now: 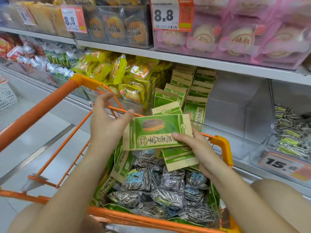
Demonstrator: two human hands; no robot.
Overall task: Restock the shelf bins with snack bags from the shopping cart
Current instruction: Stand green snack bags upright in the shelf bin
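Above the orange shopping cart, my right hand grips a small stack of green-and-tan seed bags, thumb on the top bag, fingers underneath. My left hand is at the stack's left edge with straight fingers, its thumb touching the top corner. More green bags and clear sunflower-seed packs fill the cart. Behind the stack, a clear shelf bin holds upright rows of the same green bags.
A clear bin right of the green bags looks bare. Further right, a bin of striped seed packs carries a 15.8 tag. Yellow pastry packs fill the bin to the left. Upper-shelf boxes show 8.8 tags. White floor lies to the left.
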